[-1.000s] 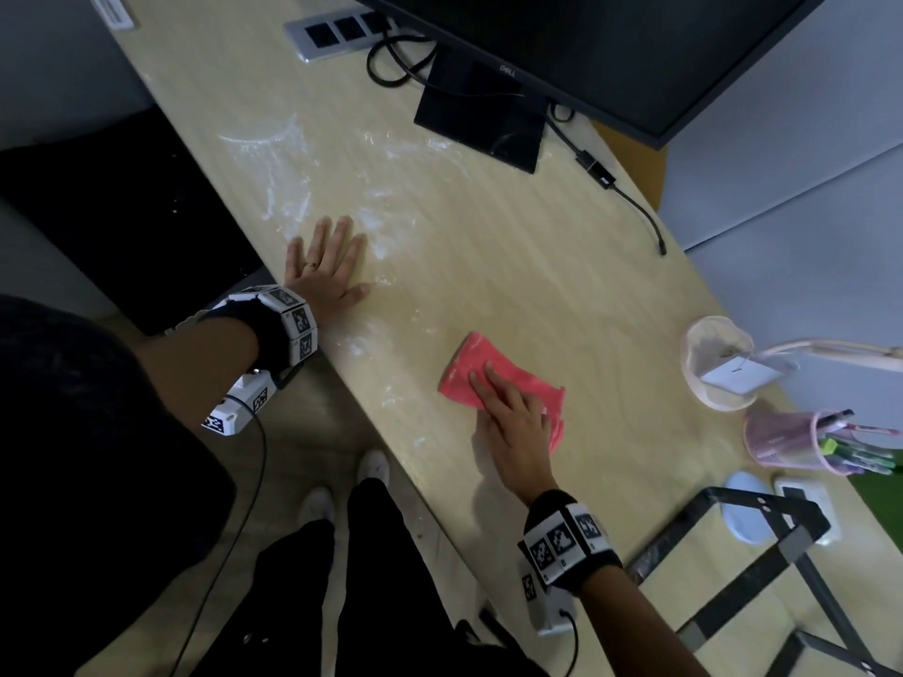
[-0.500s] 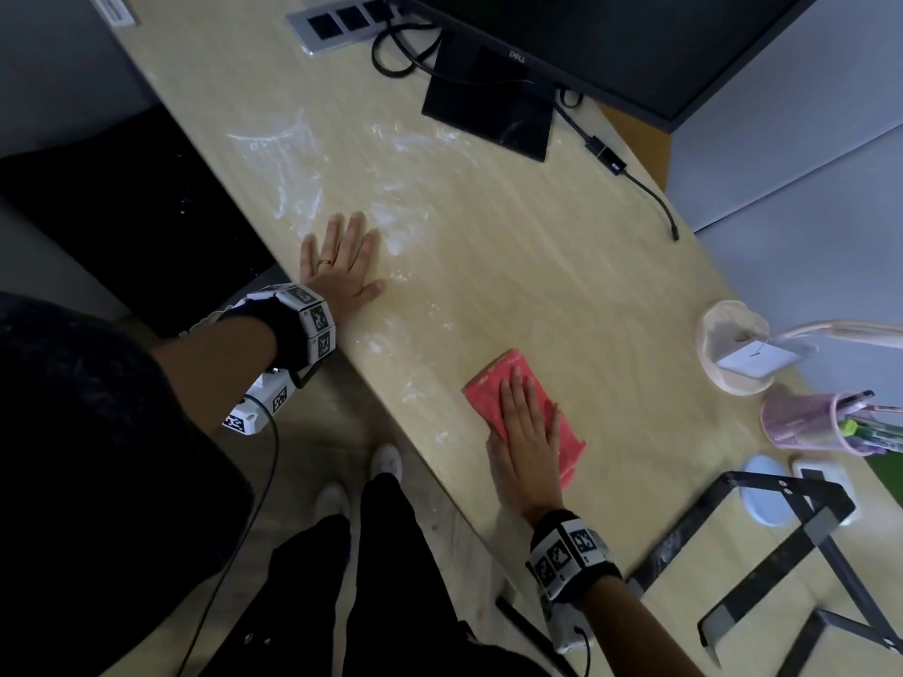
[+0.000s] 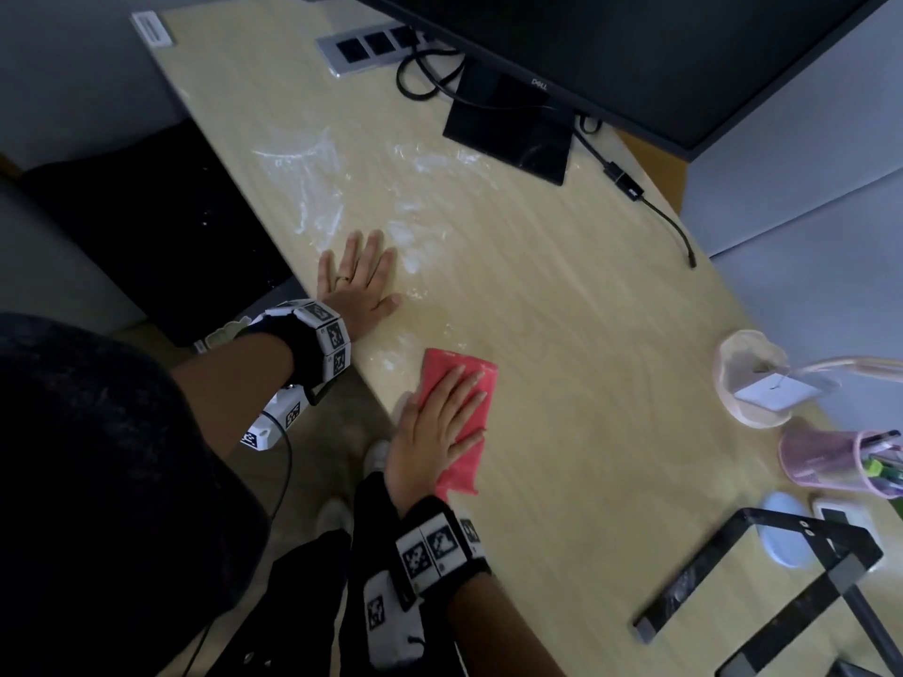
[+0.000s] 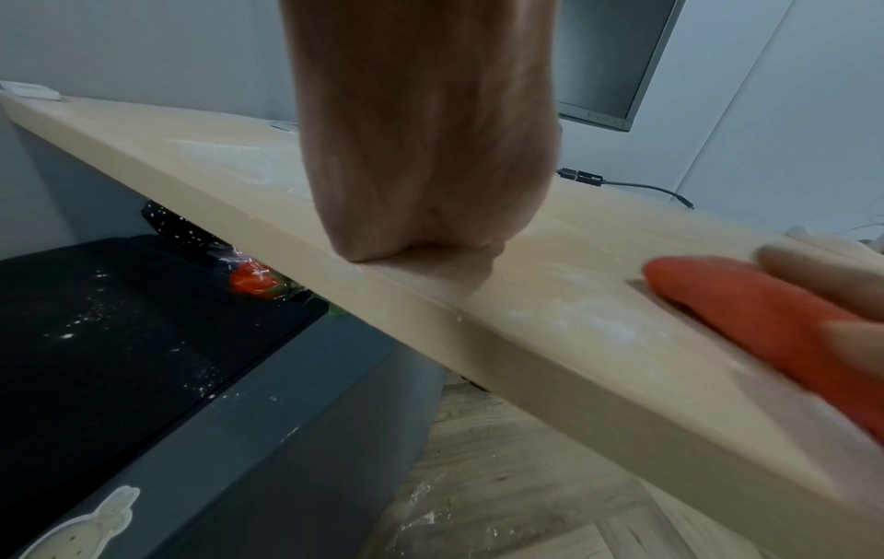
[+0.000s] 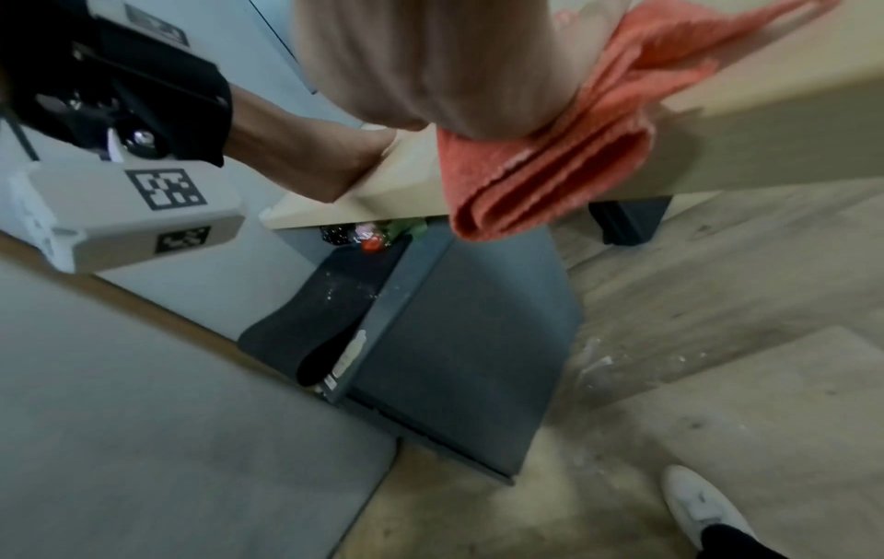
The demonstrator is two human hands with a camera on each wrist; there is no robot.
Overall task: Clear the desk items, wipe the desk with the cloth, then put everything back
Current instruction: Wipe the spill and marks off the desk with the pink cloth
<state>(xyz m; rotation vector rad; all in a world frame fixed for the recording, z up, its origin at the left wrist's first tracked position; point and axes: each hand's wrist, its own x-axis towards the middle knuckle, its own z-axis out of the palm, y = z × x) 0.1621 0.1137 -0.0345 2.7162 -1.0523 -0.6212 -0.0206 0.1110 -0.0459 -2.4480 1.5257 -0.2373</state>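
Note:
A folded red cloth lies at the near edge of the pale wooden desk. My right hand presses flat on it with straight fingers. In the right wrist view the cloth hangs partly over the desk's front edge. My left hand lies flat on the desk to the left, palm down, fingers spread, holding nothing. White powdery smears cover the desk beyond the left hand. From the left wrist view the cloth shows at the right.
A black monitor on its stand is at the back, with a power strip and a loose cable. At the right stand a pink lamp base, a pink pen cup and a black metal frame. A dark bin sits under the desk.
My right hand has slid the cloth leftward and toward the desk's near edge, closer to the left hand. The left hand has stayed flat in place.

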